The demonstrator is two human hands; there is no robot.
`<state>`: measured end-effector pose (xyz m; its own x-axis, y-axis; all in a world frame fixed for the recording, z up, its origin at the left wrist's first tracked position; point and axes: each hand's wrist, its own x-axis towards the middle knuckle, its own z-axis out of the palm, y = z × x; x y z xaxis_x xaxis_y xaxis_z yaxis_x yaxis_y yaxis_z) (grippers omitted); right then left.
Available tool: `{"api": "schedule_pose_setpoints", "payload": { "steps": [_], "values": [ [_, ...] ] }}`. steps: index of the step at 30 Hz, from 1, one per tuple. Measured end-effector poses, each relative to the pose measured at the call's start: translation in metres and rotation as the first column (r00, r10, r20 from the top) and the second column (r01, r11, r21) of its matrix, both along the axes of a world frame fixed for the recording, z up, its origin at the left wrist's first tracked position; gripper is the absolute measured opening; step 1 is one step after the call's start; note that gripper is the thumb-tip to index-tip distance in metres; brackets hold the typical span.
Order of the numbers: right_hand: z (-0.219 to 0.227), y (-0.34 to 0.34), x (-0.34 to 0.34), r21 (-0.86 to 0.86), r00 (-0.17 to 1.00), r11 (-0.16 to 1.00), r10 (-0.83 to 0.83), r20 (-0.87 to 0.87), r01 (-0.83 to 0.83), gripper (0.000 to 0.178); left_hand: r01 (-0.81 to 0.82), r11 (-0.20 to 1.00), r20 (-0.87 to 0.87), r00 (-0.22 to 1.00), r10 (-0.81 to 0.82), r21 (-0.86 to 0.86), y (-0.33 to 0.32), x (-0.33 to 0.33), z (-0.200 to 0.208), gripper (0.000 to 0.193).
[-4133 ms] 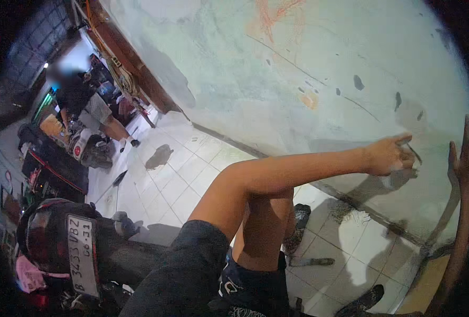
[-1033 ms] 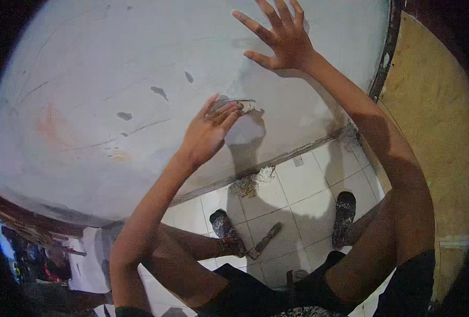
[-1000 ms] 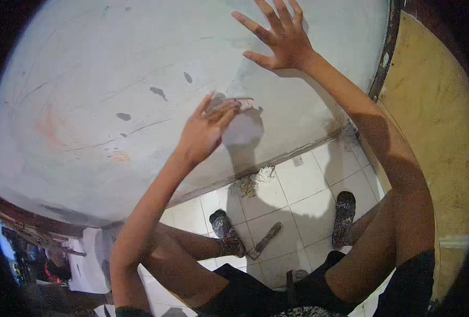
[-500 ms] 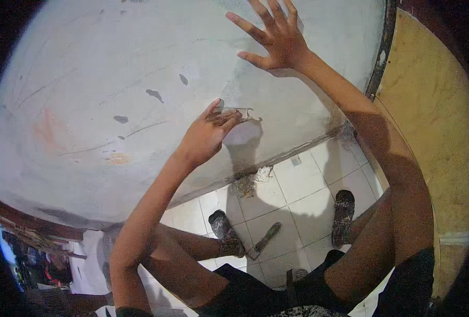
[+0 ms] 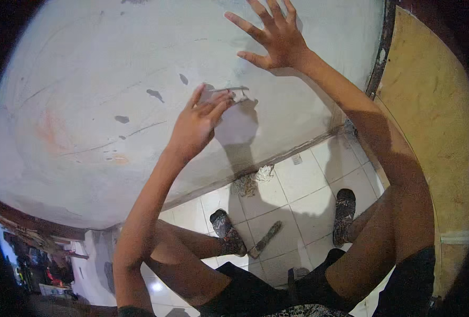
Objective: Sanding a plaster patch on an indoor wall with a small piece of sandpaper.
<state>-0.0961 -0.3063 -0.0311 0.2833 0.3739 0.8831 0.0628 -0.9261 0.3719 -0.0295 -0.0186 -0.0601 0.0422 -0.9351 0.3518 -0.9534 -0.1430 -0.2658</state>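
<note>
My left hand is closed around a thin, flat, straight-edged putty scraper, its edge against the pale wall. White paste clings to the scraper's right end. My fingers cover part of this tool, so its full shape is hidden. Higher up and to the right, my right hand lies on the same wall with the fingers spread, holding nothing. A shadow of the left hand and scraper falls on the wall just below them.
Dark bare patches mark the wall on the left. A flat, stained strip lies on the tiled floor between my feet. White crumpled debris and a brownish clump sit at the wall's foot. A yellow wall stands at right.
My left hand has moved up and a little to the left along the wall, with the scraper tilting in it. My right hand stays in place.
</note>
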Motion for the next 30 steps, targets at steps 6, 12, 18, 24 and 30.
{"api": "schedule_pose_setpoints", "payload": {
  "steps": [6,12,18,24,30],
  "values": [
    [0.0,0.002,-0.001,0.006,0.999,1.0,-0.026,-0.021,0.026,0.08,-0.04,0.975,0.076,0.997,0.024,0.217,0.0,-0.002,-0.024,0.062],
    [-0.002,-0.003,0.004,-0.013,0.999,1.0,0.002,0.04,-0.002,0.079,0.013,0.993,0.034,0.999,-0.018,0.118,0.002,0.0,-0.007,0.058],
    [0.004,0.002,-0.002,-0.005,1.0,1.0,-0.007,0.007,0.007,0.08,-0.029,0.998,0.042,0.999,0.032,-0.059,0.002,0.0,0.01,0.059],
    [-0.001,-0.002,0.004,-0.017,0.999,1.0,0.001,0.04,-0.001,0.079,-0.015,0.999,0.029,0.999,0.013,0.051,-0.003,-0.006,-0.007,0.073],
    [0.0,0.001,-0.002,0.002,1.0,1.0,-0.016,-0.005,0.016,0.079,-0.043,0.998,0.041,0.998,0.041,0.053,0.005,0.001,0.001,0.068]
  ]
}}
